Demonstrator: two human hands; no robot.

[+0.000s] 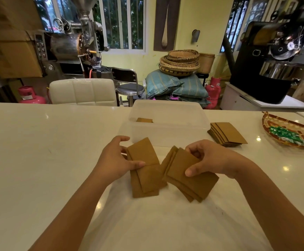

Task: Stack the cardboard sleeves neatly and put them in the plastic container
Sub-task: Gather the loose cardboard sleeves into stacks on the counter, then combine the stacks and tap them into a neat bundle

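Your white counter (39,160) runs off the frame on both sides and below, and your forearms are cut off at the bottom edge. Beyond your hands the clear plastic container (167,131) stands open; its cloudy wall hides all but the top corner of some cardboard sleeves (144,120) inside, so their number cannot be told. To its right a fanned pile of sleeves (227,134) lies on the counter, near a woven tray (274,124) clipped by the right edge. Your left hand (115,160) pinches a loose bunch of sleeves (145,171), thumb on top, fingers hidden beneath. Your right hand (211,160) clamps a second uneven bunch (189,180), thumb across its face, fingers curled over the far edge.
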